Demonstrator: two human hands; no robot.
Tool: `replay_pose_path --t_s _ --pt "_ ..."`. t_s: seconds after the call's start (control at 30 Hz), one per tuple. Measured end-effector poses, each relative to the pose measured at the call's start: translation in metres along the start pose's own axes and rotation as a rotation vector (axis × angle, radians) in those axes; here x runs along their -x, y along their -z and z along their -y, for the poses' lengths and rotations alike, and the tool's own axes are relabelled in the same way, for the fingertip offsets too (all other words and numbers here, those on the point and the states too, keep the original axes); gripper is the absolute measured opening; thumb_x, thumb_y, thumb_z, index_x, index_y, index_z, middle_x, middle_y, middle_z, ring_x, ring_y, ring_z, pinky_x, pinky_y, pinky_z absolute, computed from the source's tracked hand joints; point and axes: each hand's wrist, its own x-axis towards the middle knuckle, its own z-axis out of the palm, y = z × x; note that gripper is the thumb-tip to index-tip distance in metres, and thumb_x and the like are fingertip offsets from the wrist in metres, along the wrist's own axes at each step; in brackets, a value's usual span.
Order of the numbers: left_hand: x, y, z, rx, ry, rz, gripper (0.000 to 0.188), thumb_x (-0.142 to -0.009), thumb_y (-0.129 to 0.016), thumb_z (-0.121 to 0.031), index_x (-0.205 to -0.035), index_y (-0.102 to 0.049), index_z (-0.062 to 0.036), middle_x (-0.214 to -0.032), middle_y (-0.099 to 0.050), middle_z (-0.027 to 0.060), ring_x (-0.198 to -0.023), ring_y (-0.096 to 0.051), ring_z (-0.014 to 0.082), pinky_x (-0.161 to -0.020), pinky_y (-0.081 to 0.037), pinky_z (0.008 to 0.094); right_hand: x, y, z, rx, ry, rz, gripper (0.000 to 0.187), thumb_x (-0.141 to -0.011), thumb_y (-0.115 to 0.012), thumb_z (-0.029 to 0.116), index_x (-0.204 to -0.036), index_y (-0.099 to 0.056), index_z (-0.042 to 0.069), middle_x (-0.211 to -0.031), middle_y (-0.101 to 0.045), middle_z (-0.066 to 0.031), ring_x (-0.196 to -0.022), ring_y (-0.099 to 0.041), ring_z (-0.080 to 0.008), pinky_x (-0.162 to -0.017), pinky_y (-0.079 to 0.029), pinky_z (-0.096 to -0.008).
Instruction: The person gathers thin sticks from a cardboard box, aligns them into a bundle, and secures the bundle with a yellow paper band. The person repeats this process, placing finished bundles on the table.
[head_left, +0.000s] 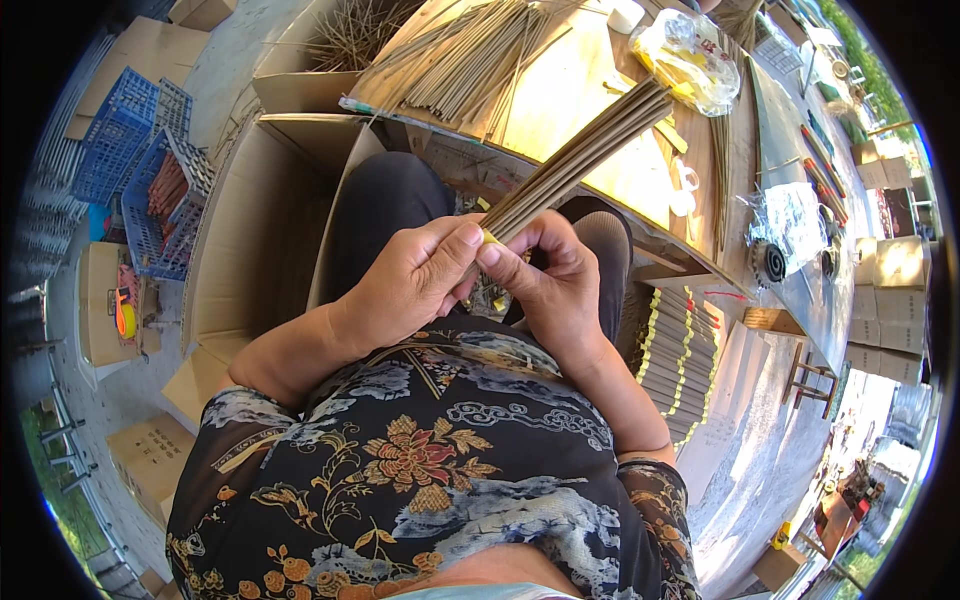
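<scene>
A bundle of thin brown sticks [585,150], which look like incense sticks, slants up and to the right over my lap. My left hand [415,275] is closed round its lower end, thumb on top. A narrow yellow band [488,238] shows on the bundle between my two thumbs. My right hand [548,280] pinches at this band with thumb and fingers, touching the sticks. How far the band goes round is hidden by my fingers. Loose sticks of the same kind [465,70] lie heaped on the wooden table [560,120] ahead.
An open cardboard box [265,220] stands left of my legs, with blue plastic crates [165,215] beyond. Yellow-banded bundles [680,365] are stacked at lower right. A clear plastic bag [690,60] with yellow contents lies on the table; another bag [790,225] sits farther right.
</scene>
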Motion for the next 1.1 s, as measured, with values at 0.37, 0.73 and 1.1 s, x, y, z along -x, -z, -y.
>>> replay_pose_path --t_s 0.37,0.73,1.1 --pt "0.004 -0.009 -0.004 -0.204 -0.119 -0.127 0.040 -0.095 -0.038 -0.024 -0.122 -0.041 0.0055 -0.068 -0.051 0.0010 -0.056 -0.043 0.0048 -0.052 -0.039 0.0186 0.005 -0.004 0.018 0.229 0.000 -0.068 0.019 -0.074 -0.069 0.017 -0.070 -0.061 0.001 -0.061 -0.054 -0.0063 -0.059 -0.050 -0.0176 -0.055 -0.041 -0.0287" --pt "0.005 -0.010 -0.003 -0.330 -0.153 -0.043 0.045 -0.096 -0.031 -0.029 -0.131 -0.033 -0.0011 -0.066 -0.044 -0.0025 -0.056 -0.040 0.0026 -0.050 -0.036 0.0154 0.010 0.003 0.015 -0.029 -0.190 0.081 0.024 -0.082 -0.062 0.021 -0.074 -0.057 -0.001 -0.062 -0.049 -0.0009 -0.059 -0.042 -0.0064 -0.053 -0.037 -0.0220" --pt "0.005 -0.006 -0.002 -0.006 -0.091 0.175 0.046 -0.096 -0.031 -0.027 -0.136 -0.024 -0.0052 -0.071 -0.044 -0.0013 -0.054 -0.037 0.0027 -0.047 -0.035 0.0149 0.012 -0.001 -0.001 -0.646 -0.071 0.292 0.017 -0.086 -0.053 0.008 -0.099 -0.051 -0.003 -0.089 -0.058 -0.0110 -0.074 -0.062 -0.0236 -0.067 -0.053 -0.0330"
